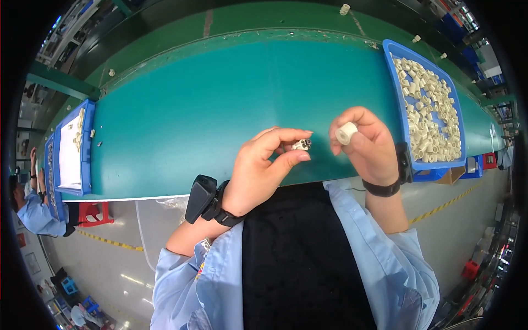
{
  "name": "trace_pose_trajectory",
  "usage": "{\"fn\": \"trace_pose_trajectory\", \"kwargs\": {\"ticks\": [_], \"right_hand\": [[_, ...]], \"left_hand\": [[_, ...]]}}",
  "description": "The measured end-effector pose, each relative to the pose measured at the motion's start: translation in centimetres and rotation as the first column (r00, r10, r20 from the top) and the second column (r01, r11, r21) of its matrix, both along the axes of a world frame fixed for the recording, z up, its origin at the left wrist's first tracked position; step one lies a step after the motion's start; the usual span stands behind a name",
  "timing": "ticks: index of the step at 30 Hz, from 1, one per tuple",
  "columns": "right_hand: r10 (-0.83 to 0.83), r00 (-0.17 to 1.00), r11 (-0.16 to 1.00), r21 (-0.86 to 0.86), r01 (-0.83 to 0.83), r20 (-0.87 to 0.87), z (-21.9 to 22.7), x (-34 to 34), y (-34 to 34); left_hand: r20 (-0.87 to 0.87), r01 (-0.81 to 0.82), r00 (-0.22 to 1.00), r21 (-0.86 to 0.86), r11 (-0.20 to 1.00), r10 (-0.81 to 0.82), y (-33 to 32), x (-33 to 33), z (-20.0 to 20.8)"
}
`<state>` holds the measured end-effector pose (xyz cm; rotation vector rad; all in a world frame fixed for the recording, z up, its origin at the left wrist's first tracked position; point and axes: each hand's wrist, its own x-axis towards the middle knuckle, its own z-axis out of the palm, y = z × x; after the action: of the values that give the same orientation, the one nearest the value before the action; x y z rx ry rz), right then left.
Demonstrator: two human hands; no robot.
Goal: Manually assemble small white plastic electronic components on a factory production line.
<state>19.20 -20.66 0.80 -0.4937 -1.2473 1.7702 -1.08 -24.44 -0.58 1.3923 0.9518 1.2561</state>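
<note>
My left hand [268, 157] pinches a small white part with dark metal pieces [302, 144] between thumb and fingers, its metal end turned toward the right. A short gap to the right, my right hand [367, 144] grips a cream-coloured hollow plastic sleeve [346, 133], whose round opening faces left and toward me. The two pieces are apart, both held above the green work surface [192, 121] near its front edge. Fingers hide part of the piece in my left hand.
At right, a blue tray [391, 71] holds many similar cream sleeves. A blue tray [86, 165] with white lining and a few pieces stands at left, and another person [41, 206] sits beyond it. Loose pieces lie along the far ledge [275, 25].
</note>
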Motion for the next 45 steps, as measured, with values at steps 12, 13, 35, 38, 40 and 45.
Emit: {"fn": "trace_pose_trajectory", "kwargs": {"ticks": [12, 13, 35, 38, 40, 45], "right_hand": [[-0.166, 0.962, 0.985, 0.082, 0.152, 0.217, 1.1, -1.9, -1.0], [-0.196, 0.948, 0.976, 0.143, 0.165, 0.249, 1.1, -2.1, -1.2], [-0.240, 0.848, 0.898, 0.440, 0.009, 0.473, 2.4, -2.5, -1.0], [-0.223, 0.859, 0.898, 0.440, -0.003, 0.461, 2.1, -2.5, -1.0], [-0.214, 0.864, 0.898, 0.440, -0.009, 0.455, 2.0, -2.4, -1.0], [-0.310, 0.822, 0.779, 0.623, -0.069, 0.478, 2.2, -2.7, -0.9]], "left_hand": [[-0.105, -0.041, 0.993, 0.096, 0.995, 0.051, 0.2, -0.8, 0.4], [-0.157, -0.039, 0.986, 0.157, 0.987, 0.064, 0.3, -0.9, 0.3], [0.449, 0.299, 0.869, -0.143, 0.944, -0.207, -0.6, -1.4, 0.0], [0.500, 0.323, 0.843, -0.177, 0.930, -0.197, -0.6, -1.6, 0.1], [0.525, 0.335, 0.829, -0.193, 0.922, -0.191, -0.7, -1.6, 0.2], [0.557, 0.357, 0.810, -0.219, 0.908, -0.184, -0.8, -1.7, 0.2]]}}
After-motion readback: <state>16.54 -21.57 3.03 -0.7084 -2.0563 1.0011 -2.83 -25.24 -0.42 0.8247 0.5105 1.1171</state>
